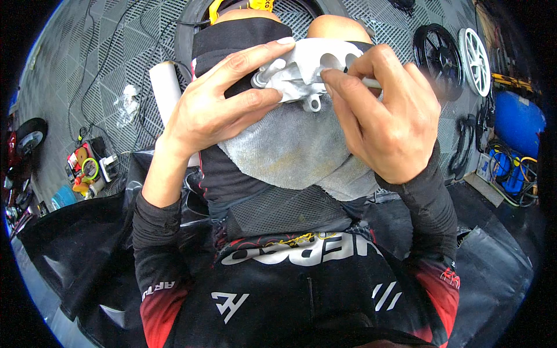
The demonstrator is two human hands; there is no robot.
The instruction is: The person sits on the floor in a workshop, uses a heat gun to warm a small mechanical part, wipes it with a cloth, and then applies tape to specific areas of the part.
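A silver-white cast metal part (299, 75) with round bores and a small lug, looking like a brake caliper, is held above my lap. My left hand (217, 101) grips its left end, thumb below and fingers along the upper side. My right hand (389, 110) is closed in a pinch at its right side, fingertips against the part by a bore. A thin pale rod (371, 83) sticks out between those fingers; its tip is hidden. Beneath the part a grey cloth (290, 148) with faint brownish stains lies over my thighs.
A tire (185, 35) lies ahead of my knees, with a yellow object (241, 7) on it. To the left are a white roll (165, 90), crumpled plastic (127, 104) and assorted tools (90, 168). Black (438, 61) and white wheels (474, 62) and a blue drum (519, 122) are right.
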